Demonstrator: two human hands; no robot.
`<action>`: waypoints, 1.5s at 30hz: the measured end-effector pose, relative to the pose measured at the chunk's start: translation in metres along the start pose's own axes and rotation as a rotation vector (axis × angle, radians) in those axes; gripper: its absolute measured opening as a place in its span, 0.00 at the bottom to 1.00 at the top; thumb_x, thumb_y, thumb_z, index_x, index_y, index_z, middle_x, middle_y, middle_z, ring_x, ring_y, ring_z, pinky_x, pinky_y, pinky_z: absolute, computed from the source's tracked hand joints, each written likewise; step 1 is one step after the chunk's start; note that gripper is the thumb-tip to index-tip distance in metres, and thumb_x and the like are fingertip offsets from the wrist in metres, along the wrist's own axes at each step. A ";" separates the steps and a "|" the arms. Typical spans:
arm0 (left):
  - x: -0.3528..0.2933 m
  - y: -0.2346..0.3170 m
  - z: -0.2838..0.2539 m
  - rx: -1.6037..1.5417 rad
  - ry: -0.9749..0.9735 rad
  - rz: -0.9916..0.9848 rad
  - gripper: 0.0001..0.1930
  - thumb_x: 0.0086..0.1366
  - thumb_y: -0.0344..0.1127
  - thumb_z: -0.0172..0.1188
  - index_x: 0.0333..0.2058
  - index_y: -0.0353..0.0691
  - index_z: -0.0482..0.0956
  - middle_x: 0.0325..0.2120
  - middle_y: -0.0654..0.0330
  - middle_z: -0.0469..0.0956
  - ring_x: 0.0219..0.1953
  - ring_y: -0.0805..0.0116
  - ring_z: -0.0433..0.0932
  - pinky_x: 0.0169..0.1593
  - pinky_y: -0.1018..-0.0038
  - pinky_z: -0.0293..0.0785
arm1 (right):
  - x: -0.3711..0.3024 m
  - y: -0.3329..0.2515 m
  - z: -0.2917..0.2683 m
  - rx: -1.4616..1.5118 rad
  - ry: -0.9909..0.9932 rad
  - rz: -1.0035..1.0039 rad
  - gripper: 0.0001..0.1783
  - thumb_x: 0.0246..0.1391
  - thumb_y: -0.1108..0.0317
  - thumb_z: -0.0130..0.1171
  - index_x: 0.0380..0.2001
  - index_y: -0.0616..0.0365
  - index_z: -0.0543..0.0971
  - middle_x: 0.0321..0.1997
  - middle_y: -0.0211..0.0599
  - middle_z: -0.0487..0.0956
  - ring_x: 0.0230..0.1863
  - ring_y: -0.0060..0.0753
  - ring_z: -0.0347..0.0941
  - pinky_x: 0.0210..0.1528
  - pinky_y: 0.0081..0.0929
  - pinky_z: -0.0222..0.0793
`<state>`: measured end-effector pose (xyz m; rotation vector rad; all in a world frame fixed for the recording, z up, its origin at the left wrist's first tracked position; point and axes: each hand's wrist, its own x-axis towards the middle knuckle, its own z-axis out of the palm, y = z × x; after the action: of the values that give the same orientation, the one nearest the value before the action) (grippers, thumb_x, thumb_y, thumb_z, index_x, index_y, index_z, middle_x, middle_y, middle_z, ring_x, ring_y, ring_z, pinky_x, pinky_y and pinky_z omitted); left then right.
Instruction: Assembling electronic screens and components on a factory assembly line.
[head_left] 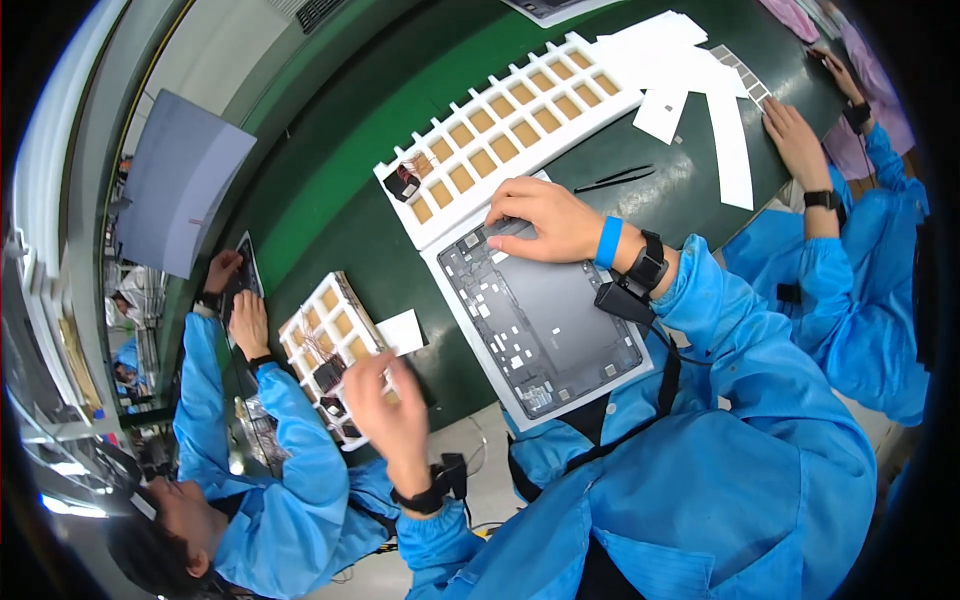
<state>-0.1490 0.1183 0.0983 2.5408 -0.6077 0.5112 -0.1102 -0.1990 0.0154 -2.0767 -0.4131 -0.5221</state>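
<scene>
A dark grey tablet back housing (575, 325) lies tilted on a white backing in front of me, its inside facing up, dotted with small white and silver pieces. My right hand (550, 222), with a blue band and black strap at the wrist, grips its upper edge; the fingers bend over the top and the thumb presses the inner face. My left hand (388, 408) is raised to the left of the housing, near a white compartment tray (380, 345) holding dark wired parts. Motion smears its fingers, so I cannot see whether anything is between them.
A long white foam tray (440, 222) with tan-bottomed compartments and one dark wired part (403, 184) lies beyond the housing. Black tweezers (615, 179) and white sheets (735, 150) are to its right. Co-workers in blue sit left and right, their hands (248, 322) on the green table.
</scene>
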 end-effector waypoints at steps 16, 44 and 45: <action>0.009 -0.072 -0.010 0.342 -0.445 -0.176 0.09 0.57 0.32 0.68 0.35 0.35 0.84 0.31 0.50 0.84 0.34 0.50 0.83 0.39 0.58 0.78 | -0.003 0.008 0.002 0.005 0.021 0.007 0.16 0.57 0.56 0.65 0.26 0.58 0.82 0.32 0.38 0.77 0.39 0.44 0.75 0.45 0.37 0.71; 0.019 0.061 0.065 -1.158 -0.624 -0.473 0.09 0.74 0.28 0.54 0.50 0.36 0.70 0.32 0.63 0.79 0.29 0.80 0.74 0.33 0.82 0.71 | -0.062 -0.100 -0.030 -0.311 -0.159 -0.295 0.13 0.53 0.60 0.64 0.40 0.53 0.79 0.44 0.33 0.79 0.41 0.37 0.79 0.38 0.36 0.78; 0.023 0.066 0.068 -1.172 -0.689 -0.529 0.08 0.74 0.29 0.53 0.49 0.37 0.70 0.31 0.64 0.78 0.28 0.80 0.74 0.32 0.82 0.70 | -0.068 -0.096 -0.032 -0.383 -0.169 -0.259 0.12 0.52 0.64 0.62 0.41 0.53 0.78 0.44 0.32 0.79 0.41 0.35 0.79 0.37 0.34 0.79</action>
<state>-0.1467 0.0232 0.0761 1.5371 -0.2634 -0.7480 -0.2212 -0.1824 0.0639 -2.4626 -0.7354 -0.6173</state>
